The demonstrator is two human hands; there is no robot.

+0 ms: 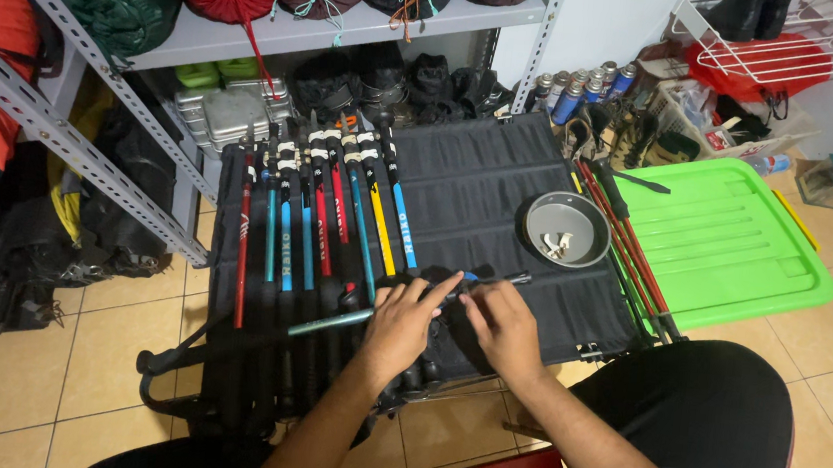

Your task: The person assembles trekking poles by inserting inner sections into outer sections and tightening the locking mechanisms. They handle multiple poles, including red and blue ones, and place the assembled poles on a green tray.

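Head view: both hands meet over a black cot used as a worktop. The left hand grips a teal-and-black pole lying across the near edge, its forefinger stretched along the shaft. The right hand pinches the pole just right of it. Further poles lie in a row on the left, a grey bowl to the right, a green lid beyond.
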